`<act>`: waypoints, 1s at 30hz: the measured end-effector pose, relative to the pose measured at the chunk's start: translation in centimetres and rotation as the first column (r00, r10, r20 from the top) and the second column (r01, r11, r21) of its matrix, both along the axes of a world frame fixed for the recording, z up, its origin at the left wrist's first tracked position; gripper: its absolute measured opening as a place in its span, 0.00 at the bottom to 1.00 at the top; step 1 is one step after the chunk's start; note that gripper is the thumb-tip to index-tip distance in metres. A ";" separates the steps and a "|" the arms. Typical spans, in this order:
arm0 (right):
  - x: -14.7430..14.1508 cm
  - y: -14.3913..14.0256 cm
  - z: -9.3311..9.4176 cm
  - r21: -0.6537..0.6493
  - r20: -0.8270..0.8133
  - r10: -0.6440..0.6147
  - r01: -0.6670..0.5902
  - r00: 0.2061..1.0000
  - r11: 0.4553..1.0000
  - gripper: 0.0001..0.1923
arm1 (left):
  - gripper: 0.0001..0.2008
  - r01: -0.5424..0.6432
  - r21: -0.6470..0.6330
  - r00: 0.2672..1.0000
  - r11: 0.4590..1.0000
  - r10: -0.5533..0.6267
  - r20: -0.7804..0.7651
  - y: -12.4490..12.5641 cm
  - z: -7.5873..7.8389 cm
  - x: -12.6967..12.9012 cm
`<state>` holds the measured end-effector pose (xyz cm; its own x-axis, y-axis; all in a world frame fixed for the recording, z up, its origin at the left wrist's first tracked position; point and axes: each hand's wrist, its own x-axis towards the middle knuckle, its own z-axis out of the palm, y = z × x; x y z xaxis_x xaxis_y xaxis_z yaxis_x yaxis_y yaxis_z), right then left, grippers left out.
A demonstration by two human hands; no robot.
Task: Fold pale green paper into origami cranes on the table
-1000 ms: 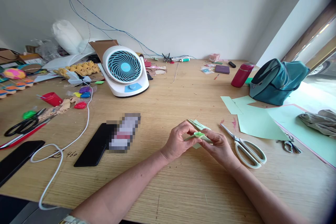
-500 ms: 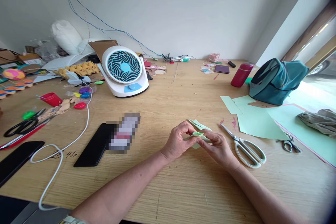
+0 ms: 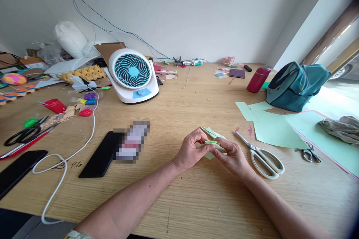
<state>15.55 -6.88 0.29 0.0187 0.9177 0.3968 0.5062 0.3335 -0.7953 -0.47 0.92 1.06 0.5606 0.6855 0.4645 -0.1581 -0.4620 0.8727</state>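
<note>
Both hands meet over the middle of the wooden table (image 3: 179,194). My left hand (image 3: 191,150) and my right hand (image 3: 234,157) pinch a small folded piece of light green paper (image 3: 211,142) between their fingertips, just above the tabletop. More of the same green paper (image 3: 213,133) lies under and behind the fingers. White-handled scissors (image 3: 260,155) lie closed just right of my right hand.
Light green paper sheets (image 3: 276,130) and a teal bag (image 3: 295,86) are at the right, with a red bottle (image 3: 257,80) behind. A white and blue fan (image 3: 133,76) stands at centre left. A black phone (image 3: 101,154), a white cable (image 3: 60,164) and black scissors (image 3: 25,133) lie at the left.
The fingers have shifted slightly on the folded paper, which sits a little flatter between them. Both hands stay in the same place.
</note>
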 end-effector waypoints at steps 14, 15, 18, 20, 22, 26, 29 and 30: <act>-0.1 0.0 -0.1 -0.028 -0.022 0.001 -0.002 1.000 1.000 0.15 | 0.14 -0.019 0.017 1.000 1.000 0.019 -0.009 -0.1 0.1 -0.1; -0.1 0.0 0.0 -0.031 -0.028 -0.001 0.001 1.000 1.000 0.15 | 0.14 -0.018 0.024 1.000 1.000 0.018 -0.006 -0.1 0.1 -0.1; -0.3 0.1 0.3 -0.046 -0.050 0.000 -0.002 0.999 0.999 0.16 | 0.14 -0.015 0.048 1.000 0.999 0.016 -0.008 0.0 0.1 -0.1; -0.4 0.0 0.6 -0.059 -0.066 0.006 -0.009 0.998 0.998 0.17 | 0.14 -0.010 0.055 1.000 0.998 0.011 -0.022 0.1 0.1 -0.2; -0.5 0.0 0.8 -0.066 -0.076 0.013 -0.018 0.997 0.998 0.18 | 0.15 -0.006 0.057 0.999 0.998 0.008 -0.036 0.1 0.2 -0.2; -0.4 -0.1 0.8 -0.041 -0.069 0.026 -0.028 0.997 0.999 0.17 | 0.15 -0.006 0.066 0.999 0.998 0.008 -0.031 0.1 0.2 -0.2; -0.3 -0.1 0.6 -0.026 -0.041 0.013 -0.014 0.999 1.000 0.16 | 0.15 -0.013 0.050 1.000 0.999 0.015 -0.024 0.0 0.2 -0.1; -0.3 -0.1 0.5 -0.023 -0.026 0.002 -0.002 1.000 1.000 0.17 | 0.15 -0.020 0.043 1.000 0.999 0.021 -0.024 -0.1 0.3 -0.1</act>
